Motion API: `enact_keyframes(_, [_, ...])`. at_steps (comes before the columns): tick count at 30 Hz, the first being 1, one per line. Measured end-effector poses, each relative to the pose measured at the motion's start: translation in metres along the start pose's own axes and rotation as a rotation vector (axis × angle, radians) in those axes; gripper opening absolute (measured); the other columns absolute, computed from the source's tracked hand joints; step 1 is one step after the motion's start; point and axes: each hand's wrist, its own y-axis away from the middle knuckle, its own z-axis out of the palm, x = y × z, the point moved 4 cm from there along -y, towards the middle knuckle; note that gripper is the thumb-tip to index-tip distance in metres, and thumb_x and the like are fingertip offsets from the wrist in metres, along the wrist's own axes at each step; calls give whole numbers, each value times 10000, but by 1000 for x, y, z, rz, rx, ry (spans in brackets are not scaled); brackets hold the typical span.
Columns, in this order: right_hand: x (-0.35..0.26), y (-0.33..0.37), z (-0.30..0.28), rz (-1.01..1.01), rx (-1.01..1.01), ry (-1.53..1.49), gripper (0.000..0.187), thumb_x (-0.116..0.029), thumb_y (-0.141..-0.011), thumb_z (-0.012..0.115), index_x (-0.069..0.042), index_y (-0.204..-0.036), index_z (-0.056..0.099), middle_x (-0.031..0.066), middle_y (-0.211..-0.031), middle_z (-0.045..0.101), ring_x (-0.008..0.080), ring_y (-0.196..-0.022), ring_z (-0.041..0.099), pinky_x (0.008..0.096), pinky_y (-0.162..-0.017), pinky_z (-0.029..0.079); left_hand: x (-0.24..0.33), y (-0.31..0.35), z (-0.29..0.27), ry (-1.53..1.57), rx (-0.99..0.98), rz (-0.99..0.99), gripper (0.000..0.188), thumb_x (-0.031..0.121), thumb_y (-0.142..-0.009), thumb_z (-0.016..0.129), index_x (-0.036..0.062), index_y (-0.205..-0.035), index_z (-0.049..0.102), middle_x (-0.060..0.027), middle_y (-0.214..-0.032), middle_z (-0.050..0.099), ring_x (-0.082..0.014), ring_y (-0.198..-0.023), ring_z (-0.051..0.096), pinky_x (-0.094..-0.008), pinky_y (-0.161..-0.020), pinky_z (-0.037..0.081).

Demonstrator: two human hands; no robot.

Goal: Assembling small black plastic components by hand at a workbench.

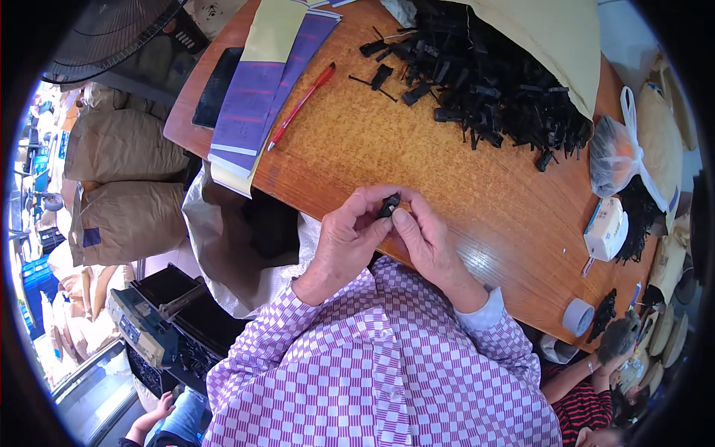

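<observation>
Where it shows, the held part (388,204) is black.

small black part (389,205), between left hand (339,242) and right hand (432,249): partly covered, exact shape unclear | white sack (206,231), left of left hand: inside too dark | fan (123,33), far beyond left hand: cut off by top edge | plastic bag (612,160), right of right hand: contents blurred

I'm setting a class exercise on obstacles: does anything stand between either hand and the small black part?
Nothing visible does: the small black part is held between the left hand and the right hand.
</observation>
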Motion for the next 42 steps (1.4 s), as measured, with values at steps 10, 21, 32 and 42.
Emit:
enact_keyframes(10, [3, -12, 20, -23, 45, 87, 318, -178, -987, 458, 8, -1245, 476, 21, -915, 572, 96, -794, 532, 230, -693, 446, -10, 3, -18, 75, 124, -33, 366, -70, -863, 586, 20, -1216, 550, 0, -972, 580, -58, -868, 548, -196, -759, 478])
enact_keyframes(21, [23, -18, 24, 201, 48, -153, 301, -184, -990, 475, -40, -1255, 475, -54, -844, 509, 30, -718, 456, 173, -611, 389, 7, -2, -19, -560, 265, 222, 375, -99, -786, 574, 54, -1127, 607, -154, -859, 623, -284, -701, 648, -320, -594, 516])
enact_keyframes(32, [13, -8, -11, 102, 53, -117, 227, -153, -973, 503, -55, -1178, 500, -8, -838, 555, 10, -632, 458, 145, -522, 365, 5, -11, -21, 124, 121, -106, 331, 54, -951, 485, 50, -1275, 421, -93, -988, 630, -131, -834, 640, -215, -655, 480])
enact_keyframes(42, [20, -5, -32, 158, -43, -615, 147, -156, -928, 585, -54, -1028, 552, -21, -751, 537, 26, -539, 427, 164, -439, 311, 7, -13, 9, 364, -122, -385, 411, 158, -924, 570, 27, -1298, 461, -55, -1006, 606, -120, -757, 643, -187, -651, 514])
